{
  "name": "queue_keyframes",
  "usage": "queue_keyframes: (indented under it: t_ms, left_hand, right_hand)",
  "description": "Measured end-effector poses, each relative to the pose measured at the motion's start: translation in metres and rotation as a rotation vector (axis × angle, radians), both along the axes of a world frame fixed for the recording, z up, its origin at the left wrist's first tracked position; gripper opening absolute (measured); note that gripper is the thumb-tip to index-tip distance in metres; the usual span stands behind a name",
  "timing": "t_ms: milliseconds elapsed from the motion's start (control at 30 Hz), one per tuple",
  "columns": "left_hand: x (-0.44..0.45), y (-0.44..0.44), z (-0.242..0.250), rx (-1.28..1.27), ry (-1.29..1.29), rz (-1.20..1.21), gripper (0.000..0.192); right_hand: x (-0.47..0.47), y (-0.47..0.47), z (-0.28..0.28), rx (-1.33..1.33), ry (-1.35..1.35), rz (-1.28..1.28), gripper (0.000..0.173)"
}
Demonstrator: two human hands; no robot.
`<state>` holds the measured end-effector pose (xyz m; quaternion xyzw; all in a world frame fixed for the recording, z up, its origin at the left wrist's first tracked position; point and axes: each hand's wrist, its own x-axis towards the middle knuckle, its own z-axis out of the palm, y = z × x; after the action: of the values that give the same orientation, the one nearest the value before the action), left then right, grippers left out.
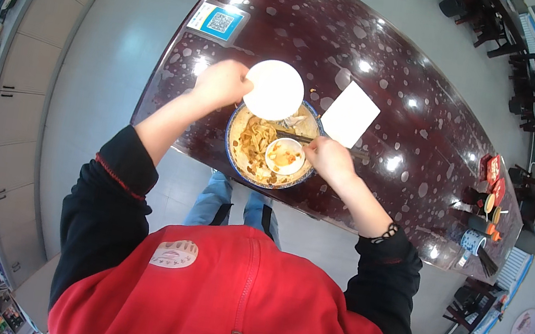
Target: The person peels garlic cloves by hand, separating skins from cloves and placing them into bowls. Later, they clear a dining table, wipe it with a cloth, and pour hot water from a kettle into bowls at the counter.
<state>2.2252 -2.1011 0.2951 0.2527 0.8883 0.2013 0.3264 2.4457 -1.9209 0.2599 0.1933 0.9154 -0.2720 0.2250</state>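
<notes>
My left hand (224, 82) grips the edge of a round white plate (275, 89), raised over the far rim of a large blue-rimmed bowl (228, 153). Food scraps (257, 136) and sauce lie in this bowl. My right hand (330, 158) pinches the rim of a small white dish (283, 165) at the bowl's right side; orange bits and some liquid show in the dish. Dark chopsticks (298, 138) run across the bowl and pass beneath my right hand. Whether that hand also touches them, I cannot tell. The plate hides part of the bowl's far side.
A white paper sheet (352, 115) lies right of the bowl on the dark red table (289, 29). A printed code card (219, 22) is at the far left. Sauce jars (490, 203), an orange-capped bottle (491, 231) and a chopstick holder (473, 242) stand at the right end.
</notes>
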Motion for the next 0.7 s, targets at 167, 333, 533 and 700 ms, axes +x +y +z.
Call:
queue_keyframes:
  t_ms: [167,333,533,700]
  left_hand:
    - [0.074,0.008,-0.004,-0.051,0.158,-0.267,0.02]
    - [0.124,0.008,-0.036,-0.053,0.161,-0.353,0.021]
    - [0.135,-0.006,-0.053,0.045,0.165,-0.26,0.022]
    - [0.097,-0.041,-0.056,0.354,0.066,0.071,0.035]
  right_hand:
    - [0.043,0.057,0.034,-0.098,0.185,-0.307,0.023]
    - [0.077,0.106,0.037,-0.127,0.271,-0.576,0.02]
    - [0.079,0.15,-0.027,-0.276,0.397,-0.732,0.017]
    - [0.041,0.155,-0.092,-0.075,0.516,-0.391,0.034]
